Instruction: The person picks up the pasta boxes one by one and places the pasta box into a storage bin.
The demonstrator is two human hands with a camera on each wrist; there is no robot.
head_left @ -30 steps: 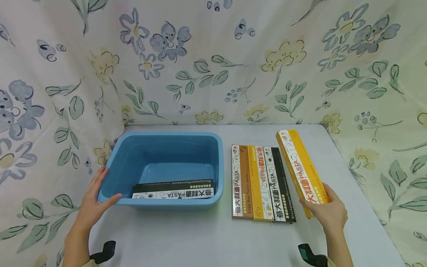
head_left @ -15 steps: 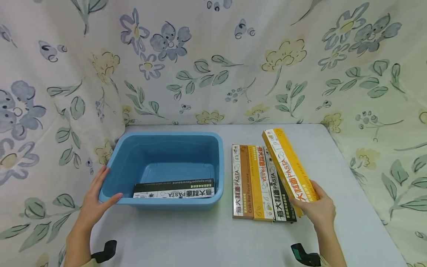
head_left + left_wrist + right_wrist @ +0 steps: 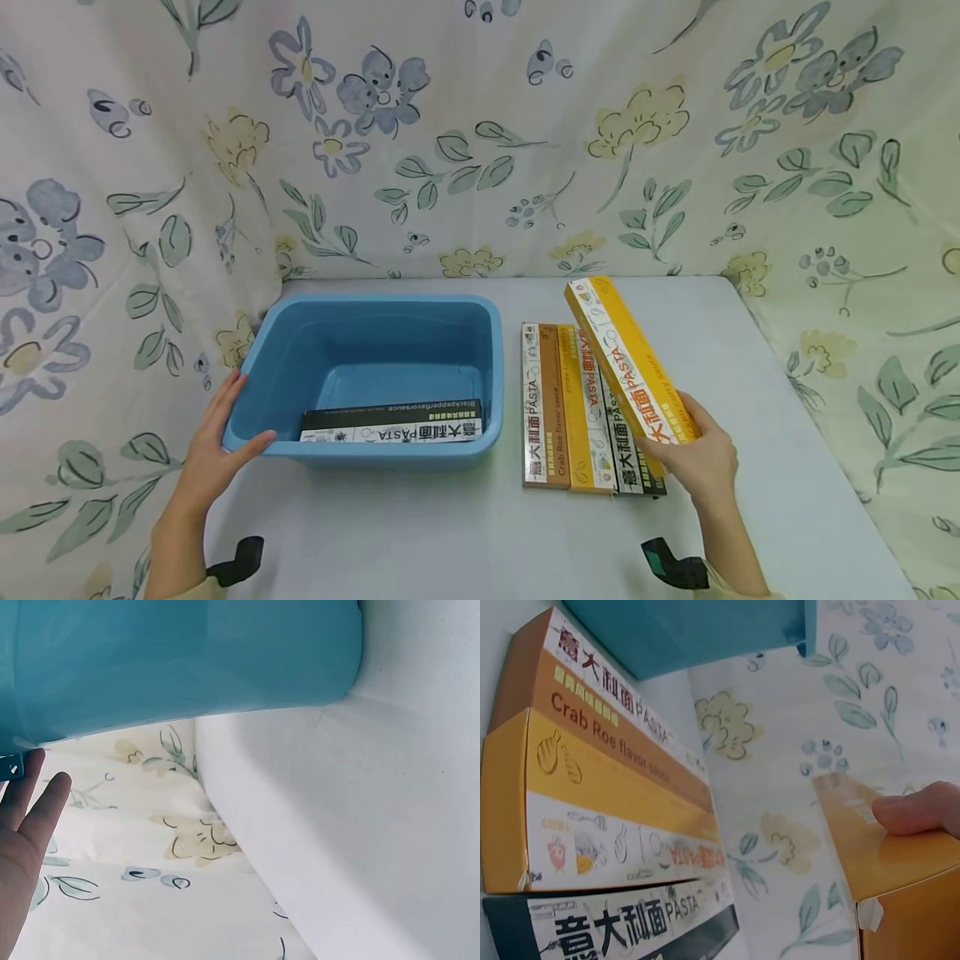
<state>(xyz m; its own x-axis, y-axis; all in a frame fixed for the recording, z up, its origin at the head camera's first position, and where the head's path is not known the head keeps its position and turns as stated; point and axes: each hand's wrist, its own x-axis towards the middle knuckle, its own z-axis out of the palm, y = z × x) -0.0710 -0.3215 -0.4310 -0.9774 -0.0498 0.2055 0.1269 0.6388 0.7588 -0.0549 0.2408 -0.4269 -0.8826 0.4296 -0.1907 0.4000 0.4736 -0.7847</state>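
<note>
In the head view my right hand grips the near end of a yellow-and-white curry sauce pasta box. The box is tilted, overlapping the black pepper pasta box in the row below. The right wrist view shows the thumb pressed on the held box's orange side. My left hand rests at the near left corner of a blue plastic bin, fingers extended along the rim. A black-and-white pasta box lies in the bin along its near wall.
Beside the black pepper box lie a yellow curry pasta box and a brown crab roe pasta box, side by side right of the bin. All stand on a white table. A floral curtain hangs behind and at both sides.
My right hand has carried the curry sauce pasta box leftward, from right of the row to over its right part. My left hand has stayed on the bin.
</note>
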